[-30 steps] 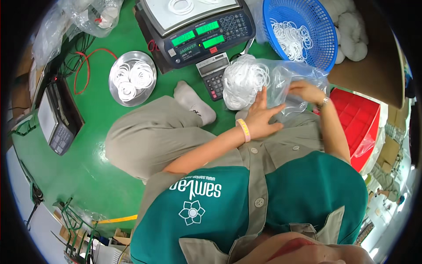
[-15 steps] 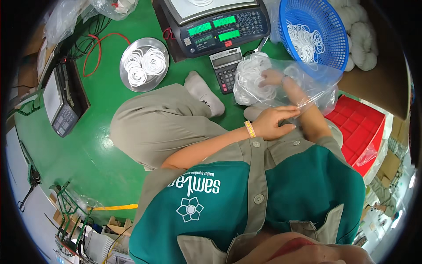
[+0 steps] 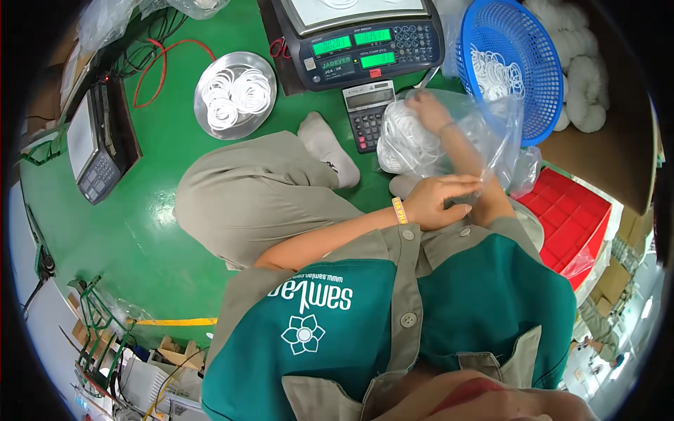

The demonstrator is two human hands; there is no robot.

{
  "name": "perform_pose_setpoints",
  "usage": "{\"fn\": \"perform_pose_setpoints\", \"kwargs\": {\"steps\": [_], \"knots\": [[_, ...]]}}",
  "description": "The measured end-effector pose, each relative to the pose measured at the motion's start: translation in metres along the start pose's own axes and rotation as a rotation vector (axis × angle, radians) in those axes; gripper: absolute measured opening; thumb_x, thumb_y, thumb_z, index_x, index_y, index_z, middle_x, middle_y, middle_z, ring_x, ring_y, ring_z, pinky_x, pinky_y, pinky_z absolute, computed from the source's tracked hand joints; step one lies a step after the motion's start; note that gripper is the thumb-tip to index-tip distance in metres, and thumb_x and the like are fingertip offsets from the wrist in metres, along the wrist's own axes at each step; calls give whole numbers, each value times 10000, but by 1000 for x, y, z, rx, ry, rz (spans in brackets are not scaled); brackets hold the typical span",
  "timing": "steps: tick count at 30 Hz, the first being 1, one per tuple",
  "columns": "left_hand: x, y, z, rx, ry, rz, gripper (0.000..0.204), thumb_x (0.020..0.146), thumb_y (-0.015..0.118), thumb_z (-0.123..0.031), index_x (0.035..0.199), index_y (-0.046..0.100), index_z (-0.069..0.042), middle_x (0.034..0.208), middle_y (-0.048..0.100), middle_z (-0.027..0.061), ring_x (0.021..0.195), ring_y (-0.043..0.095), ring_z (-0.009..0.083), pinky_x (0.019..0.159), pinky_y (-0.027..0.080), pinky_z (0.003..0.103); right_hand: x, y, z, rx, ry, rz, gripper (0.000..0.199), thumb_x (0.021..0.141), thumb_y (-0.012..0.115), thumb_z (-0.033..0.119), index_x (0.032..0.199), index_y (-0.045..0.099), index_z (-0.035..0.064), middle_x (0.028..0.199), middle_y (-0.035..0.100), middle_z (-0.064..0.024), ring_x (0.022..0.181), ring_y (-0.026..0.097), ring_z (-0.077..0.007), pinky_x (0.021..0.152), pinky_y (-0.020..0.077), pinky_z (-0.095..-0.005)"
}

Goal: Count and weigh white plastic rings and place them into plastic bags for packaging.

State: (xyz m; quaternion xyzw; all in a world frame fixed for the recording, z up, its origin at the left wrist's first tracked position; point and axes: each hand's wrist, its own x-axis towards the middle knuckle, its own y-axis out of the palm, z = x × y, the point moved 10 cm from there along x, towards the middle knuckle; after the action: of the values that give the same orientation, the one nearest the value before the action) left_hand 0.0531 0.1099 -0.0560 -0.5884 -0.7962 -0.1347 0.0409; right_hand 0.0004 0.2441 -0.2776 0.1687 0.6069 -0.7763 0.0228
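Note:
I sit on a green floor (image 3: 154, 231) with a clear plastic bag (image 3: 505, 140) of white rings (image 3: 407, 137) in front of my knees. My left hand (image 3: 439, 200), a yellow band on its wrist, pinches the bag's near edge. My right hand (image 3: 427, 109) reaches deep into the bag with its forearm inside, and rests on the pile of rings next to a grey calculator (image 3: 368, 112). Through the plastic I cannot see whether its fingers hold any rings.
A counting scale (image 3: 365, 38) stands at the top, with a blue basket (image 3: 516, 63) of white rings to its right. A round metal dish (image 3: 235, 95) of rings and a smaller scale (image 3: 95, 147) lie on the left. A red crate (image 3: 579, 224) sits on the right.
My right hand has gone from the bag's right side deeper into it, toward the calculator. My left hand slid down to the bag's near edge.

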Motion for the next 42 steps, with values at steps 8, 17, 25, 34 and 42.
{"fn": "perform_pose_setpoints", "kwargs": {"steps": [8,17,25,34,42], "knots": [[-2,8,3,3,-38,101,383,757,602,-125,1132,589,-51,1190,565,107,1028,578,256,844,473,330,-1,-28,3,-290,61,34,250,762,484,121,981,603,105,1083,511,-109,1087,468,-298,810,435,-393],[8,-25,2,-62,-96,-138,351,771,582,-112,1117,598,-56,1195,558,134,963,611,221,800,494,316,-69,-72,-38,233,206,-50,388,704,638,255,1046,608,73,1183,528,-164,1127,477,-322,932,380,-421],[4,-4,-4,0,-95,-21,336,770,585,-130,1094,611,-49,1163,581,111,838,632,218,725,505,293,-102,-101,-38,146,269,-22,485,685,675,232,1132,572,72,1126,577,-151,1060,537,-297,893,427,-378],[-3,5,-11,112,20,20,358,772,590,-100,1129,602,-78,1188,570,93,889,633,182,729,508,289,-64,-53,-5,536,212,-4,439,701,643,131,1131,557,104,1160,525,-158,1018,539,-317,869,445,-371],[-1,-3,-13,65,-33,-1,349,779,587,-86,1127,601,-65,1171,573,105,863,623,188,731,501,285,-42,-49,14,-149,155,88,325,667,671,208,953,559,100,1126,541,-205,984,554,-373,801,459,-440]]}}
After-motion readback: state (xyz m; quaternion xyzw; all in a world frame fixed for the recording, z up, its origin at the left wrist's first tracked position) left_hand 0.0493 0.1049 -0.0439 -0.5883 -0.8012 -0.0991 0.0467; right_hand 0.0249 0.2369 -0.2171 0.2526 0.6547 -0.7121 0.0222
